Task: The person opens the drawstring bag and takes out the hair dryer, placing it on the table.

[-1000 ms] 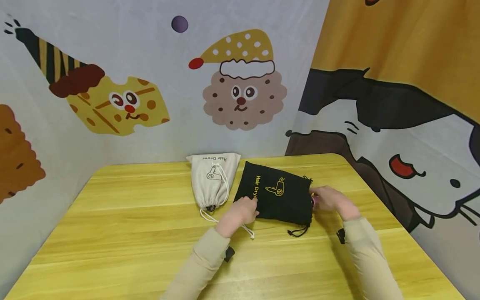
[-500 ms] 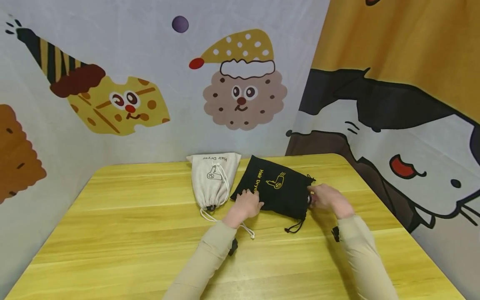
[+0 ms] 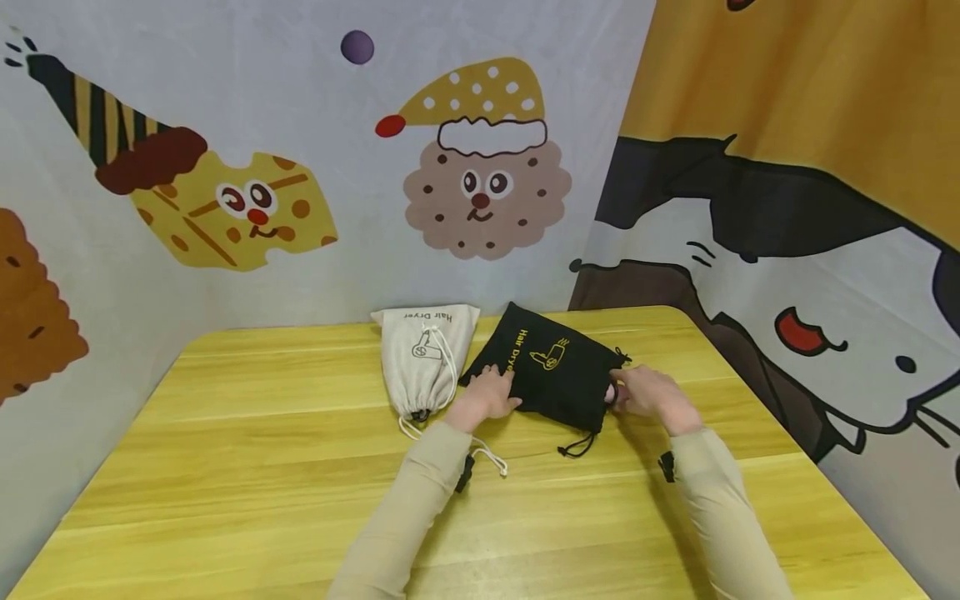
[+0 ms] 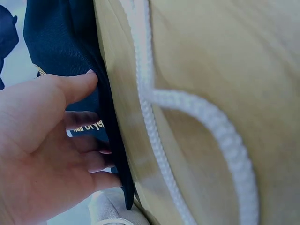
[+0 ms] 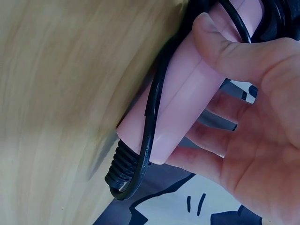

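A black drawstring bag (image 3: 558, 379) printed "Hair Dryer" lies flat on the table, its mouth facing right. My left hand (image 3: 489, 395) rests on the bag's left end, and the left wrist view has its thumb and fingertips touching the dark cloth (image 4: 61, 42). At the mouth, my right hand (image 3: 651, 393) grips the pink handle of a hair dryer (image 5: 183, 101), thumb on one side and fingers on the other. A black cord (image 5: 152, 110) loops along this handle. The rest of the dryer is hidden, apparently inside the bag.
A beige drawstring bag (image 3: 427, 354), also printed "Hair Dryer", lies left of the black one. Its white cords (image 3: 491, 457) trail past my left wrist. The wooden table (image 3: 225, 467) meets a cartoon-printed curtain (image 3: 300, 100) at the back and right.
The black bag has slid slightly towards the back of the table and turned a little clockwise. Both hands have moved along with it, the left hand settling further onto the cloth.
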Demonstrator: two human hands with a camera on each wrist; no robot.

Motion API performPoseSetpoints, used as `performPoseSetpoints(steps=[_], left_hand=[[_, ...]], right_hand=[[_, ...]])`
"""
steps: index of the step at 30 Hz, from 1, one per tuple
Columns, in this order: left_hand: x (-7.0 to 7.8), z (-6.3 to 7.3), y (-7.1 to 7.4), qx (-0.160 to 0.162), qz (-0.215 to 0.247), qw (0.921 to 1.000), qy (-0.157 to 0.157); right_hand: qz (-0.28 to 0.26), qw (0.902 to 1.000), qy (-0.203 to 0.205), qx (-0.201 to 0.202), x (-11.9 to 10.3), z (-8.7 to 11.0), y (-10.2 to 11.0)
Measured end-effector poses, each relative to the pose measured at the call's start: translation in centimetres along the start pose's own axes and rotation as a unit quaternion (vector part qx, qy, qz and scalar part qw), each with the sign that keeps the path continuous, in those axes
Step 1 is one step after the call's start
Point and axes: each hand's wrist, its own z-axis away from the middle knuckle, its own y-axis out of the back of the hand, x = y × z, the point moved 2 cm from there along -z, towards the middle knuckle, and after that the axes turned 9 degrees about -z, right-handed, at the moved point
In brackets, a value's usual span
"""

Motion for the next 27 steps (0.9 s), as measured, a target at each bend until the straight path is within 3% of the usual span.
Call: performPoseSetpoints(steps=[27], left_hand=[[-0.36,-0.20,0.02,-0.002,-0.016,0.9999,0.002]], right_hand=[[0.003,0.9998,0.015,-0.016,0.99,0.08,-0.06]])
